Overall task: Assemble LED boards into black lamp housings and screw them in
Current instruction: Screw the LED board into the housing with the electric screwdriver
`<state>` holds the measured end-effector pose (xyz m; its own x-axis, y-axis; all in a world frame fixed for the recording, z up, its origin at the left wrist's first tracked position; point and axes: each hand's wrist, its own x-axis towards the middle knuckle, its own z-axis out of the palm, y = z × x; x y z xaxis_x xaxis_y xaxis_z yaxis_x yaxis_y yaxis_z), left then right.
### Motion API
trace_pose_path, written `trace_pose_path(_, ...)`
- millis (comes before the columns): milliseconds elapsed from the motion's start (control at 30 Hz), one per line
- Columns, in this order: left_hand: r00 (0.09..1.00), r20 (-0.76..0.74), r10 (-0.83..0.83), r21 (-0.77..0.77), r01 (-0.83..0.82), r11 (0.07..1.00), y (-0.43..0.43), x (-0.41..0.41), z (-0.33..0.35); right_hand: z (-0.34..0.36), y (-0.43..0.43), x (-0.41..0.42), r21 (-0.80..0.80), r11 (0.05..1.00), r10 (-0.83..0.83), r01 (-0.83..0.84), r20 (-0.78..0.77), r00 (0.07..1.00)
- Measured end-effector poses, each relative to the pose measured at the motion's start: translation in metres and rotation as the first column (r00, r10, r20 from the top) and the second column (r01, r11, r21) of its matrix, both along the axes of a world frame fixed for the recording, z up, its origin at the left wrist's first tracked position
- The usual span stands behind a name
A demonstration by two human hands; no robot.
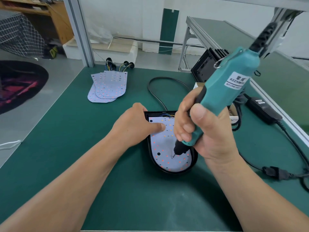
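Observation:
A black lamp housing (194, 157) lies on the green table in front of me with a white LED board (163, 146) seated inside it. My left hand (135, 123) rests on the housing's upper left corner, its thumb pressing flat on the board. My right hand (200, 131) grips a teal electric screwdriver (229, 84), held nearly upright. Its bit tip touches a screw (172, 157) in the lower middle of the board.
A fanned stack of spare LED boards (107, 86) with wired connectors lies at the back left. More black housings (203, 69) stand at the back right beside a small box. A black power adapter (264, 109) and its cables trail along the right edge.

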<state>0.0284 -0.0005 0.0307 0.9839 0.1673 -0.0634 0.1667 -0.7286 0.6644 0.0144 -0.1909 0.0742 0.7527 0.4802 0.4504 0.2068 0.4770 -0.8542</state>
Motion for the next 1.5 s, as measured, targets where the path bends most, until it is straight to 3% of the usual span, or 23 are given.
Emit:
trace_pose_path(467, 1.0, -0.013, -0.001, -0.004, 0.001, 1.0, 0.0, 0.0, 0.001, 0.001, 0.0, 0.003, -0.044, 0.994, 0.1, -0.101, -0.029, 0.995)
trace_pose_path(600, 1.0, -0.001, 0.01, -0.005, -0.01, 1.0, 0.0, 0.001, 0.0, 0.003, -0.004, 0.003, 0.043, 0.998, 0.049, -0.048, -0.011, 0.999)
trace_pose_path(767, 1.0, 0.01, 0.01, -0.008, -0.01, 1.0, 0.0, -0.002, 0.001, 0.002, -0.004, 0.002, 0.027, 0.999, -0.025, 0.024, 0.049, 0.998)
trace_pose_path(900, 1.0, 0.008, -0.002, -0.039, 0.003, 0.999, 0.001, -0.004, 0.001, 0.005, -0.004, 0.009, 0.233, 0.969, -0.052, 0.079, -0.119, 0.991)
trace_pose_path(1000, 0.998, -0.024, 0.058, -0.22, -0.061, 0.973, 0.008, 0.001, 0.005, 0.006, -0.019, 0.023, 0.367, 0.895, -0.151, 0.253, -0.283, 0.947)
trace_pose_path(1067, 0.988, 0.005, 0.151, -0.487, -0.13, 0.864, 0.015, 0.007, 0.01, 0.004, -0.03, 0.03, 0.392, 0.845, -0.212, 0.364, -0.38, 0.9)
trace_pose_path(1100, 0.976, -0.019, 0.216, -0.644, -0.178, 0.744, 0.02, 0.009, 0.011, 0.003, -0.034, 0.032, 0.397, 0.822, -0.235, 0.409, -0.417, 0.878)
trace_pose_path(1167, 0.959, -0.149, 0.241, -0.881, -0.24, 0.408, 0.027, 0.01, 0.014, 0.001, -0.04, 0.036, 0.404, 0.784, -0.266, 0.471, -0.466, 0.844)
trace_pose_path(1233, 0.959, -0.232, 0.162, -0.946, -0.261, 0.193, 0.029, 0.009, 0.015, 0.0, -0.043, 0.039, 0.412, 0.764, -0.276, 0.497, -0.488, 0.828)
trace_pose_path(1333, 0.962, -0.254, 0.105, -0.962, -0.262, 0.075, 0.028, 0.009, 0.015, -0.001, -0.043, 0.041, 0.417, 0.752, -0.276, 0.511, -0.505, 0.818)
trace_pose_path(1500, 0.98, -0.192, 0.059, -0.98, -0.194, 0.045, 0.025, 0.006, 0.02, -0.005, -0.042, 0.043, 0.422, 0.754, -0.259, 0.503, -0.513, 0.819)
